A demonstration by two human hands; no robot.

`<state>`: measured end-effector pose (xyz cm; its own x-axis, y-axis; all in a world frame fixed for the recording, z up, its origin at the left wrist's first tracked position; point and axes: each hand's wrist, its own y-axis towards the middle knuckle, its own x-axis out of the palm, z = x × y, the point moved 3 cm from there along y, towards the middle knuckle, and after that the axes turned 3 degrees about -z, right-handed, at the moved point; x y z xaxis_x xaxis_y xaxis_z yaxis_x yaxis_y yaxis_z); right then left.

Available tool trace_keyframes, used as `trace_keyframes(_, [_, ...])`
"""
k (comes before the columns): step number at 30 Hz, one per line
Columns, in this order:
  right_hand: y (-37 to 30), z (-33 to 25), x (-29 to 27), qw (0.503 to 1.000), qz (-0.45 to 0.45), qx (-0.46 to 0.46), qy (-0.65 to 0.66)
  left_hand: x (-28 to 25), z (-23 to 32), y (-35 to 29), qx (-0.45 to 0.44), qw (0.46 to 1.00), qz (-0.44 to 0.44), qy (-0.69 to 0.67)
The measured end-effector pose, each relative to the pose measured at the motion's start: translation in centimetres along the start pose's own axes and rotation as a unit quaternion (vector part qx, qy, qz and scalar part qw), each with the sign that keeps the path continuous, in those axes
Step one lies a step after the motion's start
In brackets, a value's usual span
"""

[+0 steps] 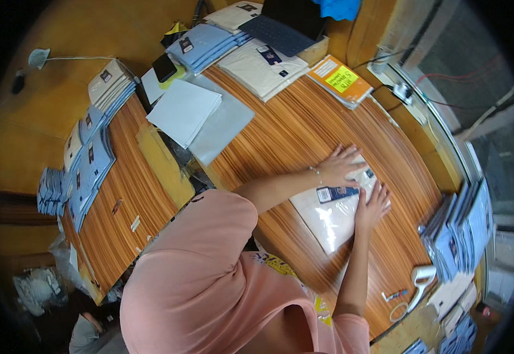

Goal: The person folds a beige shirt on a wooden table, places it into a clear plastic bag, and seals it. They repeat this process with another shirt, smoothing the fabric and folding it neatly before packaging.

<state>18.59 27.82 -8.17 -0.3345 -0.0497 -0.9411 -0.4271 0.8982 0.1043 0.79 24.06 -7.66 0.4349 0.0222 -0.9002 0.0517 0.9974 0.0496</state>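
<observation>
A cream folded garment in a shiny clear plastic bag lies flat on the striped wooden table, with a dark blue label across it. My left hand rests on its far end, palm down with the fingers spread. Just nearer to me, my right hand lies flat on the bag's right side, fingers stretched out. Both hands press on the plastic and neither grips it. A small part of the bag is hidden under the hands.
White papers lie at the back left. Bagged blue garments stand on the right, near a white tape dispenser. Behind are an orange book, a bagged cream garment and a dark laptop. More stacked bagged garments line the left table.
</observation>
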Motion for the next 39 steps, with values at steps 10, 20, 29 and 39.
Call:
trace_keyframes(10, [4.5, 1.5, -3.2, 0.99, -0.133, -0.045, -0.032, -2.3, -4.2, 2.1, 0.001, 0.991, -0.131, 0.02])
trace_keyframes(20, [-9.8, 6.6, -1.1, 0.597, -0.054, 0.197, 0.776, -12.8, -21.7, -13.0, -0.354, 0.668, 0.582, -0.3])
trace_keyframes(29, [-12.5, 3.3, -0.7, 0.725, -0.072, 0.293, 0.619, -15.8, -30.9, -11.9, -0.301, 0.449, 0.406, -0.737])
trace_keyframes(39, [-14.2, 0.4, 0.2, 0.567, 0.039, 0.394, 0.722, -26.2, -28.8, -8.0, -0.138, 0.406, 0.329, -0.841])
